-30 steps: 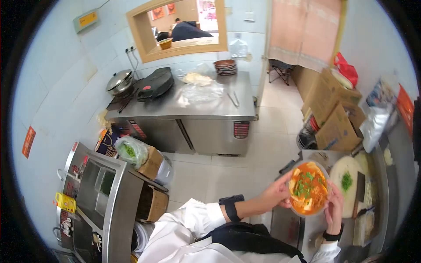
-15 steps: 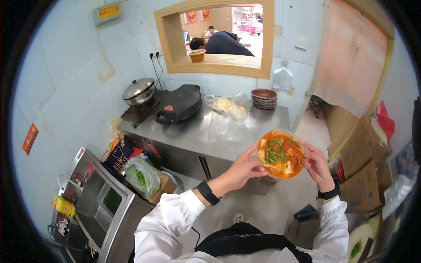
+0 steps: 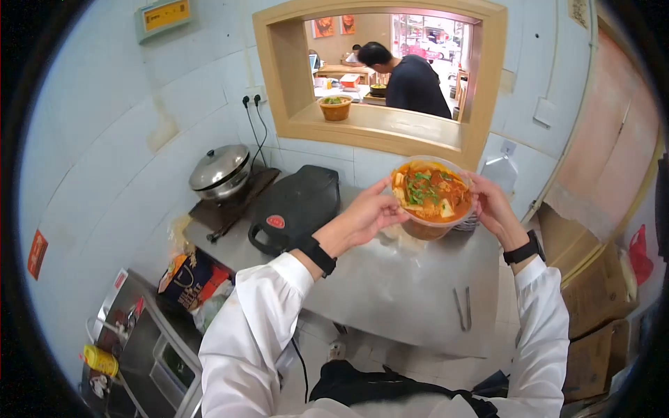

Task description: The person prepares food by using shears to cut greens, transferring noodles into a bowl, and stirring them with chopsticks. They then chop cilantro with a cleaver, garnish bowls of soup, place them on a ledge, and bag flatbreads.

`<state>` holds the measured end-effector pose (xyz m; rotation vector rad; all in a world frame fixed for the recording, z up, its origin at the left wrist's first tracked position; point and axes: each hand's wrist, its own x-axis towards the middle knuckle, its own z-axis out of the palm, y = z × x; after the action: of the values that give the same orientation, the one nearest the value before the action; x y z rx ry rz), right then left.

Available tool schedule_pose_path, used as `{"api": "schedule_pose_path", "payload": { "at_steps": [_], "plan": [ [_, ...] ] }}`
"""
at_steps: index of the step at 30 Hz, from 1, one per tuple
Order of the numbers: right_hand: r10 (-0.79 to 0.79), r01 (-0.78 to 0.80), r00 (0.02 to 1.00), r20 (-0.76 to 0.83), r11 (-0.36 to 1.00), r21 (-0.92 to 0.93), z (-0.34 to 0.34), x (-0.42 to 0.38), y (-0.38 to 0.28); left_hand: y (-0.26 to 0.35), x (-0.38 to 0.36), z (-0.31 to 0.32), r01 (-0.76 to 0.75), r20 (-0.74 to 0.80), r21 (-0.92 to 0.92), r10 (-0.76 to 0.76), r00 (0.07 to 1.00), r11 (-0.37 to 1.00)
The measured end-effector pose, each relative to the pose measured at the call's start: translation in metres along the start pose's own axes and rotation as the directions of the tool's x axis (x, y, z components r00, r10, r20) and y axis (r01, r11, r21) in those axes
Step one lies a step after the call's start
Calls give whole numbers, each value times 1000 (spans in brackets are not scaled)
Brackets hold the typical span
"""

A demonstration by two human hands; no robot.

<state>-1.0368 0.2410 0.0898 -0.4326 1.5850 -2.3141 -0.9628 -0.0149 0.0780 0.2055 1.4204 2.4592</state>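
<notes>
Both of my hands hold a clear plastic bowl of red soup [image 3: 431, 195], topped with chopped green herbs and pale pieces. My left hand [image 3: 373, 214] grips its left rim, fingers wrapped against the side. On the opposite side, my right hand [image 3: 490, 203] clasps the rim. The bowl is in the air over the steel table [image 3: 397, 299], below the serving window, and it hides most of the things behind it. A similar bowl [image 3: 335, 108] with green on top stands on the window ledge [image 3: 397, 128].
A black electric griddle [image 3: 296, 209] and a lidded steel pot [image 3: 220, 172] stand at the table's left. Metal tongs [image 3: 463, 309] lie near its right front. The sink [image 3: 164, 362] is lower left, cardboard boxes [image 3: 596, 292] are at right. Beyond the window a person [image 3: 416, 83] leans over.
My hands have carried the soup bowl forward and up, from the table's front edge to over the table near the window. The person beyond the window has risen from a deeper bend.
</notes>
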Motion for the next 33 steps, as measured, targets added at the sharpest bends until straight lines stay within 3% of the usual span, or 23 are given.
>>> {"api": "schedule_pose_path", "payload": {
  "at_steps": [5, 12, 14, 24, 30, 31, 33],
  "plan": [
    [-22, 21, 998, -59, 1000, -7, 21, 118, 10, 58, 82, -84, -24, 41, 7, 24, 999, 1000],
    [-26, 27, 991, -129, 1000, 7, 28, 269, 27, 131, 193, -178, 57, 75, 142, -68, 995, 988],
    [-8, 12, 990, -138, 1000, 28, 26, 308, 31, 142, 225, -203, 50, 109, 106, -62, 992, 993],
    [11, -1, 996, -92, 993, 115, -10, 468, 69, 158, 357, -299, 41, 27, 59, -43, 999, 997],
    [-20, 45, 989, -149, 985, 167, -29, 530, 102, 151, 411, -336, -11, -27, 17, 11, 1000, 1000],
    [-50, 57, 998, -36, 979, 198, -45, 540, 112, 149, 418, -341, -9, -29, 19, 10, 1000, 1000],
    [-41, 60, 995, -89, 975, 213, -49, 556, 122, 142, 439, -354, -19, -95, -2, 19, 995, 1000]
  ]
}}
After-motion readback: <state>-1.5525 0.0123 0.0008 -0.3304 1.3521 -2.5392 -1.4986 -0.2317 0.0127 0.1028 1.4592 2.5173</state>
